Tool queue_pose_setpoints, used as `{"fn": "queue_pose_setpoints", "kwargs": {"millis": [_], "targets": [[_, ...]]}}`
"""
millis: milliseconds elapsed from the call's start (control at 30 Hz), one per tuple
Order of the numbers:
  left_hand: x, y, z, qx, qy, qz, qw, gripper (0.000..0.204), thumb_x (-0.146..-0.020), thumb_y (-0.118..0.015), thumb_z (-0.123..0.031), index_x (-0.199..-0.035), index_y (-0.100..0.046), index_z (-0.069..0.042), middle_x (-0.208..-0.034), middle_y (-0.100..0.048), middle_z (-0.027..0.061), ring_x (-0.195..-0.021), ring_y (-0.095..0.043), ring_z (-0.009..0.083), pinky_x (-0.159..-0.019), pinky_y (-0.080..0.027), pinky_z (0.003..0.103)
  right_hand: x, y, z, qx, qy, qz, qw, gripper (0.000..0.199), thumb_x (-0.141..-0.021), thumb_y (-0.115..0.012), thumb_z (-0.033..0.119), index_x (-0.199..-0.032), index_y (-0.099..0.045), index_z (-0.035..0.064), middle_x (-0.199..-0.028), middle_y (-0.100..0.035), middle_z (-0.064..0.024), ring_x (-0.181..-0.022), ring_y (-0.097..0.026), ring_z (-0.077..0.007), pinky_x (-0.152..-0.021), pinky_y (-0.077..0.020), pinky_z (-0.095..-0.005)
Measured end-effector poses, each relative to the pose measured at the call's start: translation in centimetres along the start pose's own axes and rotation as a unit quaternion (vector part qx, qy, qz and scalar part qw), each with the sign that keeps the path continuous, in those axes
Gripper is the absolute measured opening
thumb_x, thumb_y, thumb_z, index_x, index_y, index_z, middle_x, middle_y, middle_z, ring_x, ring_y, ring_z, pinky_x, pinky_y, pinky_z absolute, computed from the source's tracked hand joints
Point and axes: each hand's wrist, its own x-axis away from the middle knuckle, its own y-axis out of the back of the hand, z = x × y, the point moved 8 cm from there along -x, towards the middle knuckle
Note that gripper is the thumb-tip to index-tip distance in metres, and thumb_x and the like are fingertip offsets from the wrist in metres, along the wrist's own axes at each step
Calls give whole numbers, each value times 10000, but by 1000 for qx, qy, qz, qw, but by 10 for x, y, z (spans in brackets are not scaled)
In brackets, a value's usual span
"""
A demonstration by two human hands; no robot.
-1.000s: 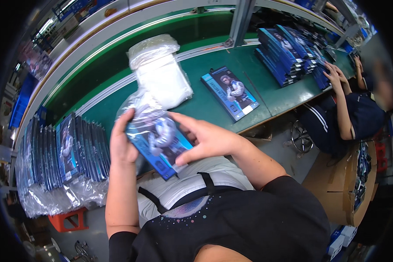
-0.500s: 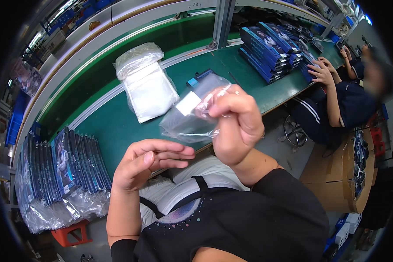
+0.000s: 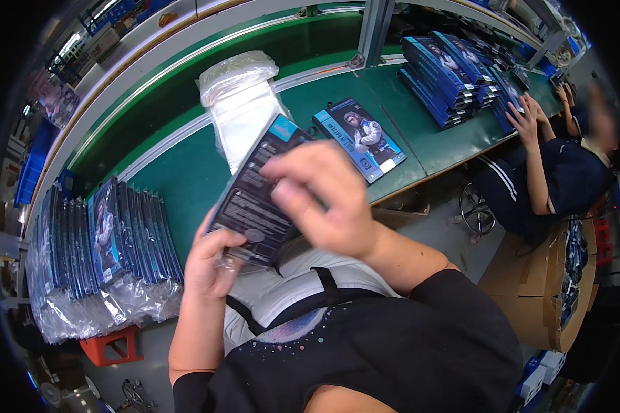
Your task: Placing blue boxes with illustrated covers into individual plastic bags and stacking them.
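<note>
My left hand (image 3: 213, 261) is closed on the lower corner of a dark flat box (image 3: 258, 213), its thumb on the printed face. The box is tilted, with a light-blue patch at its upper end. A little clear film shows at the lower corner by my thumb; whether it wraps the whole box I cannot tell. In front of the box's right side is my right hand (image 3: 324, 196), blurred, with bent fingers. Whether those fingers pinch anything is unclear. Beyond it another blue-and-black box (image 3: 365, 138) with a pictured figure lies flat on the green table (image 3: 413, 165).
A stack of clear bags (image 3: 244, 107) lies behind the held box. Bagged boxes (image 3: 110, 241) stand in rows at the left, over a red stool (image 3: 114, 346). Stacked boxes (image 3: 448, 82) are at the right, near a co-worker (image 3: 572, 165) and a large carton (image 3: 523, 289).
The clear bag held up in my right hand no longer shows as a separate empty bag. My left hand has gone from open to gripping a dark box. The box on the table is now uncovered.
</note>
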Motion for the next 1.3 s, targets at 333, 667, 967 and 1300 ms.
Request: {"fn": "queue_pose_setpoints", "kwargs": {"millis": [333, 667, 967, 1300], "targets": [[127, 41, -157, -441, -507, -236, 701, 515, -727, -512, 119, -1234, -547, 34, -1177, -589, 171, -1004, -607, 209, -898, -459, 296, 42, 32, -124, 363, -236, 25, 901, 635, -729, -733, 445, -1184, -554, 39, -1178, -509, -164, -1116, -450, -334, -976, -340, -429], [93, 56, -153, -811, -310, -343, 360, 409, -875, -563, -120, -1276, -525, -53, -1344, -486, 164, -1331, -344, 344, -1091, -242, 433, 61, 34, -143, 383, -373, 122, 837, 841, -647, -757, 453, -1293, -479, -10, -1282, -464, -255, -1209, -387, -377, -1015, -321, -445], [-40, -28, -45, -755, -435, -29, 490, 201, -763, -635, -26, -959, -676, -44, -1052, -629, 98, -1006, -563, 305, -867, -443, 425, 60, 14, -127, -265, -459, -47, 847, 724, -777, -683, 475, -1251, -460, -25, -1094, -543, -154, -882, -590, -200, -684, -510, -279], [-77, -2, -49, -684, -354, -28, 638, 120, -805, -612, -27, -912, -655, 6, -881, -596, 125, -840, -585, 291, -733, -473, 349, 101, -16, -131, -631, -482, 9, 608, 450, -948, -484, 366, -1163, -509, -28, -887, -611, -107, -687, -603, -171, -517, -501, -269]]}}
